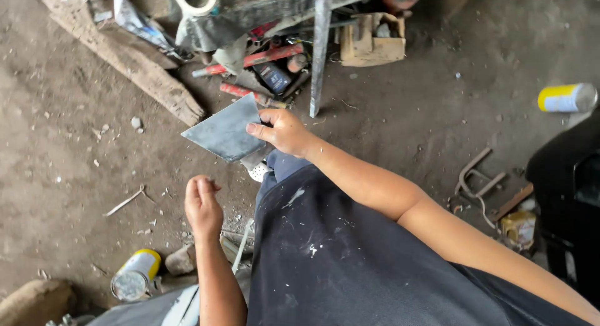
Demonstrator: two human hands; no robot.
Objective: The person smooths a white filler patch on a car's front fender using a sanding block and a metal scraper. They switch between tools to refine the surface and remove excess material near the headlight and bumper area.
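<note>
My right hand [284, 131] grips a flat grey metal plate [224, 131] by its right edge, thumb on top, and holds it out above the dirt floor in front of me. My left hand [202, 204] hangs lower and to the left with its fingers curled in; I see nothing in it. Dark, paint-speckled cloth [337, 251] on my body fills the lower middle of the view.
Red-handled tools [256, 59], a wooden box [373, 40], a tape roll [195, 0] and an upright metal bar [320, 51] crowd the top. A wooden beam [125, 57] lies top left. Yellow cans sit at lower left [134, 275] and far right [565, 97]. Bent metal scraps [478, 176] lie right.
</note>
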